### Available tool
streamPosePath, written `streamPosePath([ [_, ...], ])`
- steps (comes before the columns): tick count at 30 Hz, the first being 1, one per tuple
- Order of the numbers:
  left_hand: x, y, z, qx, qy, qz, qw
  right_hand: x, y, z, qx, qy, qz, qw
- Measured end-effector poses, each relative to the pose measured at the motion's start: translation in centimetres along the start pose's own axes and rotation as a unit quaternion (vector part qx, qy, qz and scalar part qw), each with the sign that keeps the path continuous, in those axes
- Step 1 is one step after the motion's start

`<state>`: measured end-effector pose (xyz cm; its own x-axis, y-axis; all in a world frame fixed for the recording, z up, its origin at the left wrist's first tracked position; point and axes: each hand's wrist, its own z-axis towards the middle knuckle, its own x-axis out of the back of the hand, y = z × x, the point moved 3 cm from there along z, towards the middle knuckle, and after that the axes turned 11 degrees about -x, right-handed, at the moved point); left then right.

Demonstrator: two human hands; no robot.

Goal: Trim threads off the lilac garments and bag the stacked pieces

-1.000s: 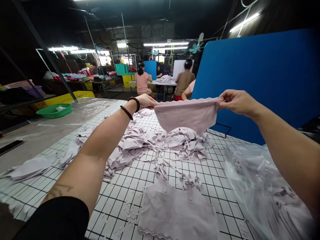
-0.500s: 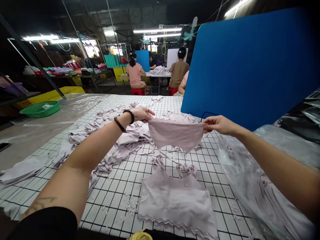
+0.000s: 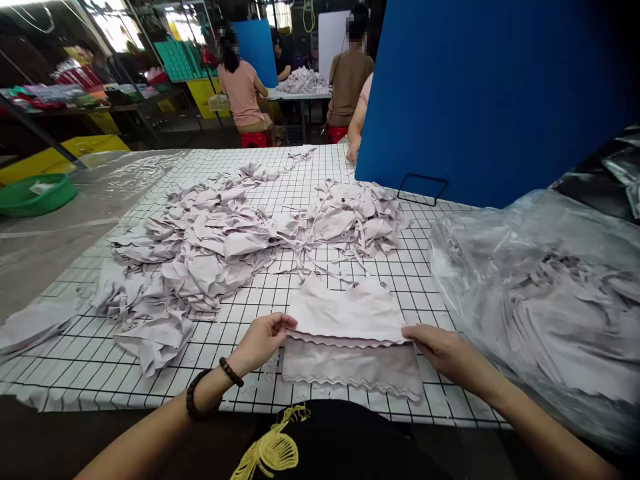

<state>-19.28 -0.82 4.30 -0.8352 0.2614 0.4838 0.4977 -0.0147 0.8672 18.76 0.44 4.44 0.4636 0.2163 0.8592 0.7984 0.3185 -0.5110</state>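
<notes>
Dim workroom, co-workers seated at a far table; in front of us, a white tabletop with a black grid [image 3: 417,280]. Near its front edge lies a pale lilac scallop-edged top [image 3: 345,310], resting partly over a second lilac garment [image 3: 350,367], whose wavy hem shows below.

Our left hand [image 3: 260,343] pinches one end of the scalloped edge between thumb and fingers; our right hand [image 3: 445,350] grips the opposite end at its fingertips.

Risks, as we judge them: an uneven pull would skew the upper piece against the lower. Letting go with the layer unsmoothed could leave a crease. Thin strips just beyond the top edge might get trapped underneath, and the wooden bead bracelet [image 3: 230,372] might snag the thin cloth (unlikely, we think).

Surroundings: a large loose heap of pieces [image 3: 215,240] at left and a smaller heap [image 3: 353,217] beyond limit reach that way. A clear plastic bag [image 3: 475,247] of stacked garments crowds the right arm. Behind, a blue board [image 3: 475,100] with a black wire foot [image 3: 427,177] blocks the view, partly hiding a co-worker's forearm [image 3: 357,130].
</notes>
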Motion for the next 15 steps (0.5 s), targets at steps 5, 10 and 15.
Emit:
streamPosePath([
  [5, 0.0, 2.0, -2.2, -0.09, 0.043, 0.07, 0.992, 1.4, -1.6, -3.1, 0.107, 0.162, -0.045, 0.98],
  [10, -2.2, 0.5, -4.5, -0.161, 0.002, 0.121, 0.98, -0.1, -3.2, -5.6, 0.133, 0.113, -0.146, 0.974],
  [15, -3.6, -1.1, -5.9, -0.172, -0.018, 0.145, 0.974, -2.3, -2.9, -6.3, 0.126, 0.067, -0.2, 0.969],
])
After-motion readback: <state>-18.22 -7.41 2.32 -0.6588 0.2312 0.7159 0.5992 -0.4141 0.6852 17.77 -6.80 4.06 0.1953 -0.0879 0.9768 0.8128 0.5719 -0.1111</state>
